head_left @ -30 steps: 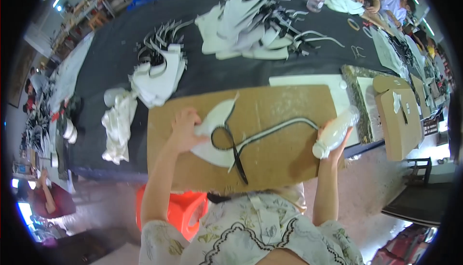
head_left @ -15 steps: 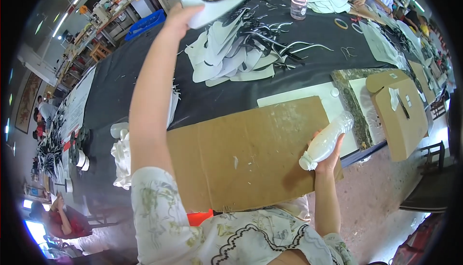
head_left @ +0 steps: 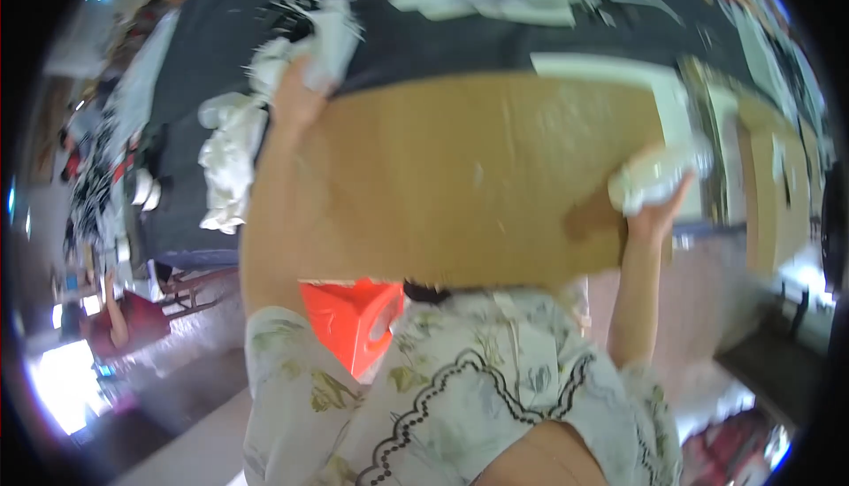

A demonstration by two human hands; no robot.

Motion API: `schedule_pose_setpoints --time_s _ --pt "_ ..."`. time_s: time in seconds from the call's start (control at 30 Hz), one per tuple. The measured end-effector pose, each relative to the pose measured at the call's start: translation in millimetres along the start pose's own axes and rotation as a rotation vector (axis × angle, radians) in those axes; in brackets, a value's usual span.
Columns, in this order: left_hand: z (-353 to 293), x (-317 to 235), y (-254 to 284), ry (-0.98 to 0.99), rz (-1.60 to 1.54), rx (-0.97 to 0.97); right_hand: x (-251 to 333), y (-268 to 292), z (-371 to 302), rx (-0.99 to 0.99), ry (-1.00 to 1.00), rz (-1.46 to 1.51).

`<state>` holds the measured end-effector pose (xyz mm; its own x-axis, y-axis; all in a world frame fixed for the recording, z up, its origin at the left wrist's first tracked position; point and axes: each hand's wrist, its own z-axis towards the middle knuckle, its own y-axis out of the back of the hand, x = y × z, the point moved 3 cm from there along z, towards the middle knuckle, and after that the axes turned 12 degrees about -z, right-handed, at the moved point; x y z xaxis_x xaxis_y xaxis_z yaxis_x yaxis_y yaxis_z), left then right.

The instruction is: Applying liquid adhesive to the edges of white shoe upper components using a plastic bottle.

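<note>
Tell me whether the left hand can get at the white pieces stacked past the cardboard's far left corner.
Probably yes: the left hand already touches that white stack, with nothing between them.

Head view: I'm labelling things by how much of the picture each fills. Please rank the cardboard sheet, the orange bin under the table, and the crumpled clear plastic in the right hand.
1. Cardboard sheet, by far the largest.
2. Orange bin, though partly hidden.
3. Crumpled clear plastic, smallest.

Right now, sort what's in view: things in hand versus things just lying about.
In hand:
left hand on white cut pieces
right hand holding clear plastic bottle
cardboard sheet

Lying about:
white rag pile
orange bin
</note>
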<state>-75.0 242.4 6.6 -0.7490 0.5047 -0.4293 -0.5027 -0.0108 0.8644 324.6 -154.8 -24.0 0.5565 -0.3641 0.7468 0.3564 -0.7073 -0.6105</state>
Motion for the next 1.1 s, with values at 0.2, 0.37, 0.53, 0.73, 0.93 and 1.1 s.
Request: schedule_pose_setpoints --time_s 0.2,0.37,0.53,0.73,0.93,1.1 --pt "17 14 50 -0.084 -0.082 -0.102 -10 -10 8 0.076 0.078 0.009" --pt "-49 7 109 0.103 0.271 -0.684 5 27 5 0.319 0.067 0.042" --pt "-143 90 99 0.450 0.214 -0.200 0 13 3 0.254 0.034 0.055" --pt "-109 -92 141 -0.200 -0.116 -0.595 -5 6 4 0.070 0.069 0.013" --pt "-189 -267 -35 -0.647 -0.050 0.682 2 -11 -11 0.261 0.045 0.278" --pt "-101 -241 -33 0.415 -1.258 0.192 10 -10 -14 0.525 0.079 0.256"
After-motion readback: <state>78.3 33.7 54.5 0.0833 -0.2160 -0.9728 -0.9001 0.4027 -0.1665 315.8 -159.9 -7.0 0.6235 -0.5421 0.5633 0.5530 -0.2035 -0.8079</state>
